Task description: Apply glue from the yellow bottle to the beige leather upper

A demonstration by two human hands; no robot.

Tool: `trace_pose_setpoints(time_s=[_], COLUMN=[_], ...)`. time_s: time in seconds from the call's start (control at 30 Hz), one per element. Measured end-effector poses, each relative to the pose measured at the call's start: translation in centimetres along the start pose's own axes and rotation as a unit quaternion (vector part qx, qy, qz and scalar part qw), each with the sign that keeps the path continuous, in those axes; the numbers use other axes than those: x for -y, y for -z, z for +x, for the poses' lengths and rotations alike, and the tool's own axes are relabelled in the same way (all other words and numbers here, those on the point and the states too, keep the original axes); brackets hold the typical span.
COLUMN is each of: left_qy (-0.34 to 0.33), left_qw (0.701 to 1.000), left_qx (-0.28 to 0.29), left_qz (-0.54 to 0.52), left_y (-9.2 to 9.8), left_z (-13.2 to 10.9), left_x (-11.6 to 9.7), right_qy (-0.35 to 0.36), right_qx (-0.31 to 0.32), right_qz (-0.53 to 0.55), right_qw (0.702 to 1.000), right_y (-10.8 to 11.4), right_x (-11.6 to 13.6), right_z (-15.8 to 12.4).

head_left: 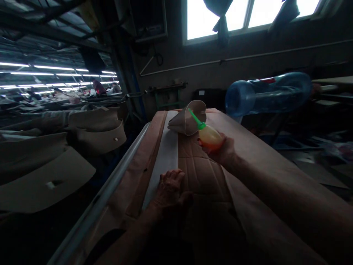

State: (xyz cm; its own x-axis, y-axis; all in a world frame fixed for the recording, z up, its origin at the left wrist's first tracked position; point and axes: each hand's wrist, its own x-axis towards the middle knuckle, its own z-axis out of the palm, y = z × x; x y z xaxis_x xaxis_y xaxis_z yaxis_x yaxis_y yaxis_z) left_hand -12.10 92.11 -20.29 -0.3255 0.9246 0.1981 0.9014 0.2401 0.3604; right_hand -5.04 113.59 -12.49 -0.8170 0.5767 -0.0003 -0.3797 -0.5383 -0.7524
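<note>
The right hand [224, 149] is wrapping its fingers closed around a small soft squeeze bottle [210, 137] of orange-yellow liquid with a green nozzle, holding it just above the far part of the surface [261, 147]. The nozzle is pointing up and away to the left, toward a curled beige leather-like piece [187, 119] that is lying just beyond it. Gripped by its belly like this, the bottle seems ready to be squeezed, with the tip left free.

The left hand [171, 186] is lying palm down with its fingers together and flat, gripping nothing. It is pressing on the near left edge of a tan quilted stitched panel [202, 171], where the panel is meeting a long white strip [165, 154]. That flat press is probably pinning the panel so that it is not sliding. The white strip is running lengthwise between the panel and a tan sheet that is lying beside a grey metal rail [116, 176] along the surface's left edge.

Counting: one squeeze bottle, one curled piece, one quilted panel, one white strip and one rail. One big blue translucent plastic jug [267, 94] is lying on its side off to the right, well apart from both hands. To the left, flat beige cut panels [41, 180] are sitting in stacks. At least three are showing, though the gloom is hiding the exact number.
</note>
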Motion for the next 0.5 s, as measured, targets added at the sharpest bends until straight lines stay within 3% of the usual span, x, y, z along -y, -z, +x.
trace_pose_setpoints(time_s=[0.1, 0.27, 0.4, 0.5], left_qy=[-0.009, -0.001, -0.006, -0.002], left_qw=[0.999, 0.996, 0.995, 0.995], left_qx=[-0.011, -0.002, -0.009, -0.008], left_qz=[-0.035, -0.088, -0.100, -0.103], left_y=[-0.1, -0.6, -1.0, -0.9], left_z=[0.1, 0.4, 0.6, 0.7], left_x=[0.4, 0.7, 1.0, 1.1], right_qy=[-0.016, 0.002, 0.028, 0.039], right_qx=[-0.016, -0.062, -0.071, -0.069], right_qz=[0.008, 0.029, 0.036, 0.025], right_qw=[1.000, 0.998, 0.996, 0.997], right_y=[-2.3, -3.5, -3.8, -4.2], right_x=[-2.6, -5.2, -5.7, -5.9], right_z=[4.7, 10.3, 12.9, 13.4])
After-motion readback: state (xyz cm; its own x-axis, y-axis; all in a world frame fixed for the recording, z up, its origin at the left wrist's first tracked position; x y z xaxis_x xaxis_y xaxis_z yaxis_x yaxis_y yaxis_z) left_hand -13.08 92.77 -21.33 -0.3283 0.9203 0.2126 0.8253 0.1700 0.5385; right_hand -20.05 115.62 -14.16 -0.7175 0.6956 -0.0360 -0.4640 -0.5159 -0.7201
